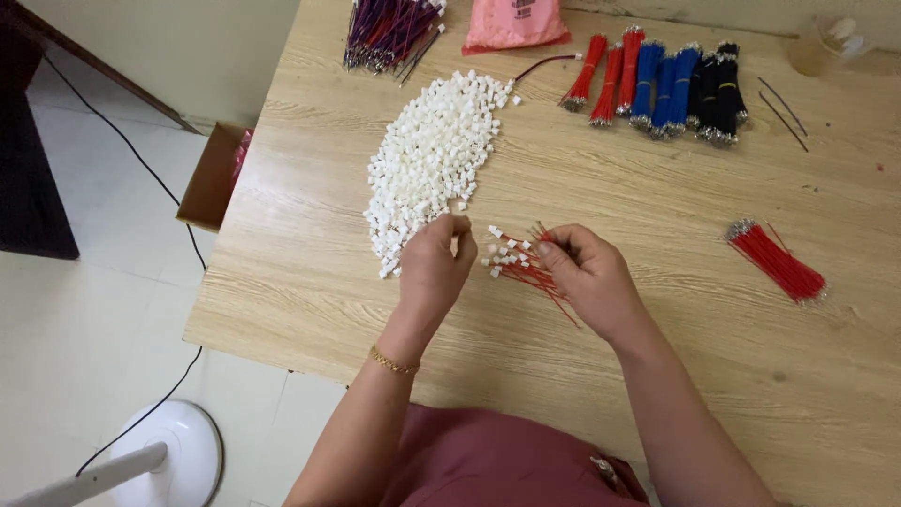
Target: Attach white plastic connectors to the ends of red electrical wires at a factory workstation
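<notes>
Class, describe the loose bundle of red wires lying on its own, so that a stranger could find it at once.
Start at the wooden table and go to its right side, past the right hand. There lies a red bundle, slanted, apart from everything else. Unlike the red, blue and black bundles ranked at the far edge, it lies alone.

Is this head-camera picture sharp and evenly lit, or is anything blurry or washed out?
Head view: soft, even light, faint shadows under the left hand and right hand; heap of small white plastic connectors looks bright but readable; light wooden table edges bow slightly; no strong glare.
</notes>
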